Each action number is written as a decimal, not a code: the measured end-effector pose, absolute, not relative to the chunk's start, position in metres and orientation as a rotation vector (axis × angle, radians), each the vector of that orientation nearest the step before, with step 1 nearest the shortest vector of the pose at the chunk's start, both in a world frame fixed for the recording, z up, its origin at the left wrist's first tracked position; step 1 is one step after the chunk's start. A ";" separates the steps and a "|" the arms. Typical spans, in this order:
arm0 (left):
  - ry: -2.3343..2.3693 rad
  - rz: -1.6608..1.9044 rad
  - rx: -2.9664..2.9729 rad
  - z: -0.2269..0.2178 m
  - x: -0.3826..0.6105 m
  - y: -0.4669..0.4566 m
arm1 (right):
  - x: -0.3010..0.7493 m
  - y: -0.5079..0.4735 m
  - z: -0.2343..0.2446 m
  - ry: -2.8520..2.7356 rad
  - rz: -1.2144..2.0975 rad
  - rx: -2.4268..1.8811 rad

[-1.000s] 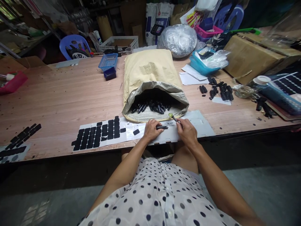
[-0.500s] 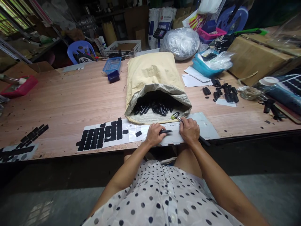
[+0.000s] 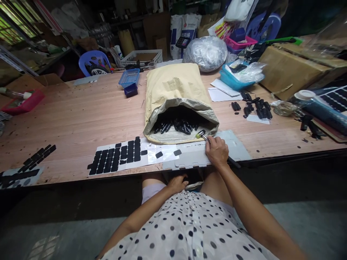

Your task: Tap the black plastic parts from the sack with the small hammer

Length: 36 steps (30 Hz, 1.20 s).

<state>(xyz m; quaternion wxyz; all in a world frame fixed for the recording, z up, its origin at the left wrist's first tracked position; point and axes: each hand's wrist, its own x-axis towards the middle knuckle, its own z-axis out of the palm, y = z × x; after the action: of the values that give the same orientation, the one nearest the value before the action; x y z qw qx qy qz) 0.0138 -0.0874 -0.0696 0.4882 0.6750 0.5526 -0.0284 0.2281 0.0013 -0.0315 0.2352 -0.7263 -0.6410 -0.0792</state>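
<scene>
My right hand [image 3: 217, 150] is closed around a small hammer [image 3: 206, 138] near the table's front edge. The hammer has a metal shaft, a yellow-green face and a black handle that sticks out behind the hand. Its head rests by the mouth of a big tan sack [image 3: 173, 81] holding many slim black pieces [image 3: 184, 126]. My left hand [image 3: 177, 183] is below the table edge, over my lap, at a dark bag opening between my legs. Its fingers are curled and partly hidden; whether they hold something is unclear. A single black patch [image 3: 177, 152] lies on the grey board [image 3: 192, 160].
Rows of black patches [image 3: 108, 159] on backing sheets lie left of the sack, with another loose patch [image 3: 159, 155]. Blue baskets [image 3: 129, 77] stand behind. To the right are black parts [image 3: 261, 108], a turquoise basin [image 3: 235, 83], a cardboard box [image 3: 292, 68] and a jar [image 3: 305, 95].
My left hand, which held a slim black piece above the board, has moved down below the table edge to my lap. The patch on the board is now uncovered. My right hand keeps the hammer.
</scene>
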 end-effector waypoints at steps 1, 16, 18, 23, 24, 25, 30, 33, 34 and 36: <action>1.357 -0.071 1.647 -0.068 0.013 -0.087 | 0.228 0.001 -0.032 -1.759 -0.225 -1.995; 1.899 0.795 1.720 0.023 -0.038 0.060 | 0.226 0.000 -0.030 -1.784 -0.214 -2.018; 2.100 0.770 1.743 0.016 -0.038 0.078 | 0.225 0.000 -0.031 -1.782 -0.229 -2.018; 2.229 0.597 1.766 0.008 -0.037 0.084 | 0.225 0.001 -0.033 -1.788 -0.265 -2.017; 2.232 0.597 1.767 0.009 -0.038 0.081 | 0.225 0.001 -0.033 -1.790 -0.269 -2.021; 2.232 0.615 1.766 0.011 -0.040 0.076 | 0.225 0.001 -0.033 -1.789 -0.274 -2.027; 1.997 0.833 1.840 0.015 -0.040 0.041 | 0.224 0.001 -0.032 -1.797 -0.274 -2.048; 1.616 0.831 1.997 0.010 -0.025 0.018 | 0.224 0.001 -0.031 -1.799 -0.261 -2.058; 1.529 0.795 2.038 0.007 -0.019 0.013 | 0.225 0.001 -0.031 -1.796 -0.257 -2.059; 1.463 0.709 2.080 0.001 -0.008 0.008 | 0.225 0.001 -0.031 -1.792 -0.249 -2.058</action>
<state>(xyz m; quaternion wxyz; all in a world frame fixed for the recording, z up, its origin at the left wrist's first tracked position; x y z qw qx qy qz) -0.0084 0.0076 0.0010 0.2481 0.7633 0.5368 0.2602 0.2249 0.0011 -0.0306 0.1996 -0.7359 -0.6408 -0.0889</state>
